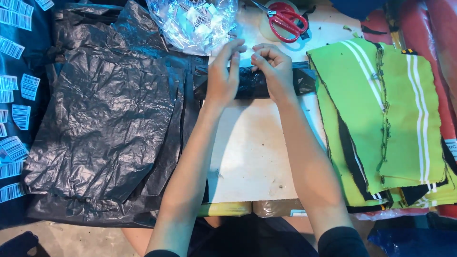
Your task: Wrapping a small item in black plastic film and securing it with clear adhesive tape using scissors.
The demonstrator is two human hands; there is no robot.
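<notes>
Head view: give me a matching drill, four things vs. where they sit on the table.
Things:
1. scissors
2. green fabric pieces
3. flat black bags
4. rolled black bundle

Places:
A. left side of the table
B. under both hands, centre
C. far edge, top centre
D. right side, stacked

Pairs: 1-C, 2-D, 3-A, 4-B. The left hand and right hand both rest on the bundle.

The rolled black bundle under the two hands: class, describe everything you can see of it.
The black bundle looks like thin, glossy, crinkled plastic rolled into a short, wide package. It lies crosswise on the white table, near its far edge, its right end close to the green cloth pieces. The left hand and right hand rest on its top, fingertips pinching a small pale piece above it.
</notes>
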